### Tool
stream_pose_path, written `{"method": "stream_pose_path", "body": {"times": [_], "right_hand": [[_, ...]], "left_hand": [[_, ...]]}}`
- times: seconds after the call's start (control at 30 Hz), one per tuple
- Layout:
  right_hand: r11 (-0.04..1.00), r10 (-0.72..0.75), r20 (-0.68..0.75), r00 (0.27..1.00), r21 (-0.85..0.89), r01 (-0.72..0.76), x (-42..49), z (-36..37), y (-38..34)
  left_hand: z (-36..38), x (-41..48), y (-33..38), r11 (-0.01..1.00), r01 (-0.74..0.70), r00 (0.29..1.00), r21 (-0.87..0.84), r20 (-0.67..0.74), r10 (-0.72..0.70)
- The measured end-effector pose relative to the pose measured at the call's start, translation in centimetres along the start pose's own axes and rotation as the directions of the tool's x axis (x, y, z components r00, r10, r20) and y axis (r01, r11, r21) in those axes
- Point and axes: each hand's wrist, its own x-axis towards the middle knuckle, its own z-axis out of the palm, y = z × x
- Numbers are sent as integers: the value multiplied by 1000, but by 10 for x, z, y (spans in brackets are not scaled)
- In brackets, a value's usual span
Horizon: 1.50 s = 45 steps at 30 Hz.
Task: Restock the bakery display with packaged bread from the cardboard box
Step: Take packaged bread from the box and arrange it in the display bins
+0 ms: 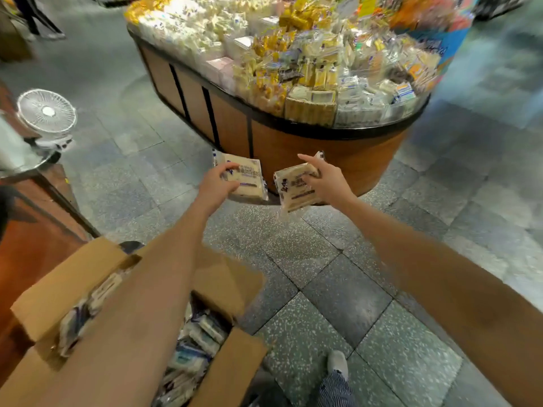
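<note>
At 12 o'clock stands the long oval bakery display with brown wood panels and a black rim [352,160], its top heaped with clear-wrapped loaves and yellow-labelled buns; the grey speckled tile floor [332,315] fills the middle; at 7 o'clock sits the open brown cardboard box [235,362], flaps spread, with more white-and-blue bread packets [199,342] inside, partly hidden by the left forearm; a white round fan [47,111] stands at 9 o'clock; the left flat pale bread packet with blue print [249,177] is gripped along its near edge by the left hand [219,183], fingers curled over it; the right matching packet [296,192], tilted face-up, is clasped by the right hand [326,183], its index finger stretched out; both arms reach toward 12 o'clock, the packets side by side and apart; both hands show against the wood wall, below the rim, so the heap lies up and beyond; the hands look about equally near, and each packet probably has to rise over the black rim before being set down
</note>
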Motion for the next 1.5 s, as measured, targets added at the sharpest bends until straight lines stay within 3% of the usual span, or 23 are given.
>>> {"method": "stream_pose_path", "body": {"times": [0.27, 0.5, 0.8, 1.23, 1.5], "right_hand": [[993, 60, -86, 994, 104, -51, 137, -128, 61], [976, 120, -29, 992, 185, -113, 256, -160, 89], [985, 67, -23, 998, 161, -62, 450, -98, 59], [970, -13, -30, 999, 241, 19, 773, -9, -40], [937, -18, -46, 999, 349, 33, 978, 62, -58]], "left_hand": [[105, 151, 84, 991, -39, 998, -126, -45, 34], [118, 266, 103, 995, 11, 993, -96, -112, -22], [64, 419, 60, 983, 68, 969, -172, -223, -106], [-95, 717, 44, 981, -13, 956, -193, -288, -44], [-144, 917, 5, 987, -35, 957, -155, -291, -12]]}}
